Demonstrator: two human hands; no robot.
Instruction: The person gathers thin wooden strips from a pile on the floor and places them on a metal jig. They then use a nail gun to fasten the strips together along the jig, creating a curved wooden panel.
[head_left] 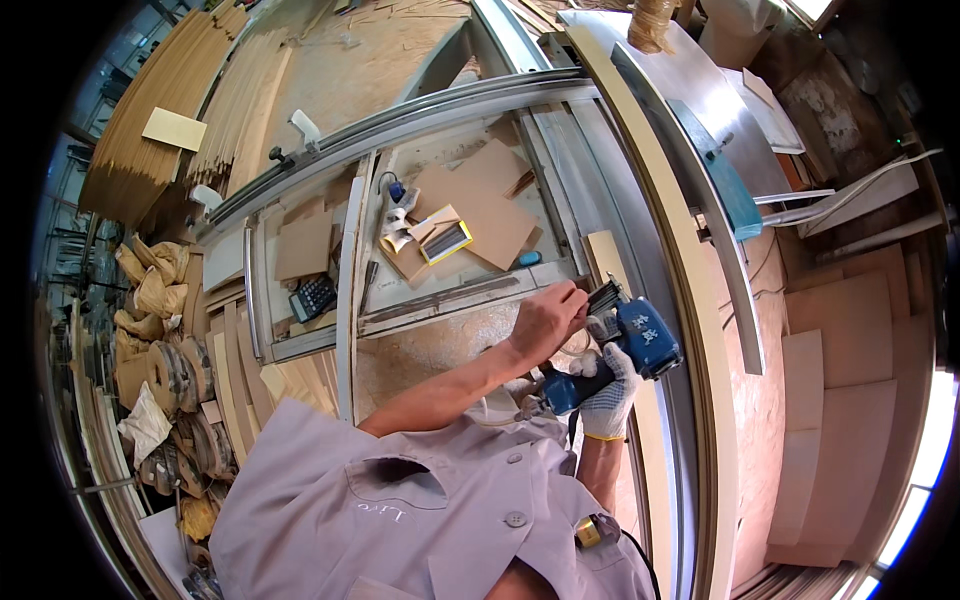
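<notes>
Long curved beige strip (690,300) is running top to bottom along the right of the bench, with a metal rail (400,125) crossing above and bending down beside it. Little free room here: the hands are working in a narrow gap between the strip and the tray edge. More open space is lying lower left, on the speckled bench top (430,350).

Tray (460,290) behind the hands is holding cardboard pieces (480,205), a yellow-edged box (446,242), tape rolls and a small blue item. A calculator (313,297) is sitting in the left compartment. Wood veneer stacks (150,130) are piling up top left, stuffed bags (150,290) and coils on the far left. Flat boards (840,400) are leaning at right.

Blue nail gun (625,350) is sitting just left of the strip, nose pointing up toward a short wood block (603,255). Right hand (610,395), in a white knit glove, is closing around the gun's handle from below, forearm coming up from the bottom edge. Left hand (545,320), bare, is reaching across the body, fingers pinching at the gun's top near the magazine; what exactly it is gripping cannot be told.
</notes>
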